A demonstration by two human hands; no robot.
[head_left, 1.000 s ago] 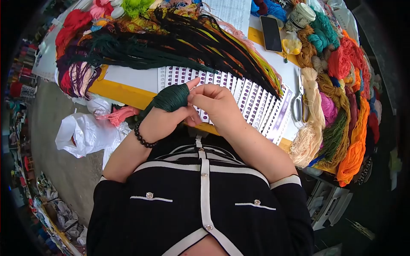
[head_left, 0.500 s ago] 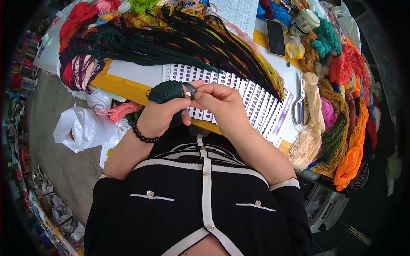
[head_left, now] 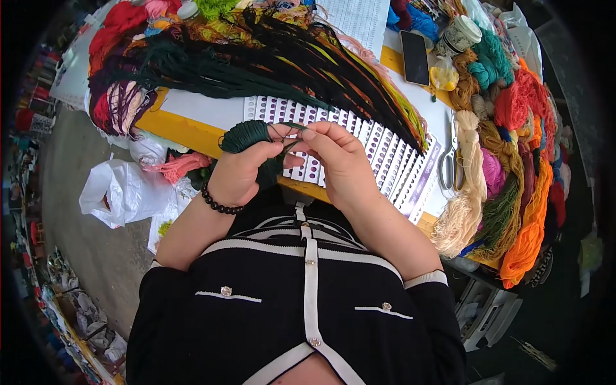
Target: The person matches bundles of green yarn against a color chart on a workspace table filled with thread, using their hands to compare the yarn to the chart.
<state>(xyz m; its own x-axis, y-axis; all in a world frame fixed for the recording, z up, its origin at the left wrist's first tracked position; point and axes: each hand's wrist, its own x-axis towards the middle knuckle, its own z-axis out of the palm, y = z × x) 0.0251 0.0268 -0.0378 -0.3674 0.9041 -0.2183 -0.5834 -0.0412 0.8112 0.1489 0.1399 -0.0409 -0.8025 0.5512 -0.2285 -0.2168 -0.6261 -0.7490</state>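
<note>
My left hand [head_left: 240,170] is closed around a dark green skein of thread [head_left: 246,136], whose looped bulk sticks out above the thumb. The fingertips of my right hand [head_left: 340,151] pinch a few dark green strands, drawn out between both hands. Below and behind the hands lies a row of white cards with rows of purple thread samples [head_left: 380,151]. Long dark green thread bundles [head_left: 212,77] and black, orange and yellow ones [head_left: 346,70] stretch across the table just beyond.
Scissors [head_left: 449,160] lie at the right, beside a cream skein [head_left: 466,186] and an orange skein [head_left: 527,218]. A phone [head_left: 414,58] and a patterned jar [head_left: 459,35] are farther back. A white plastic bag [head_left: 125,192] hangs left of the table's yellow edge [head_left: 183,133].
My right fingers have shifted slightly up and right, pulling the strands away from the skein. The loop between my hands now looks thinner and more spread. My left hand keeps its hold.
</note>
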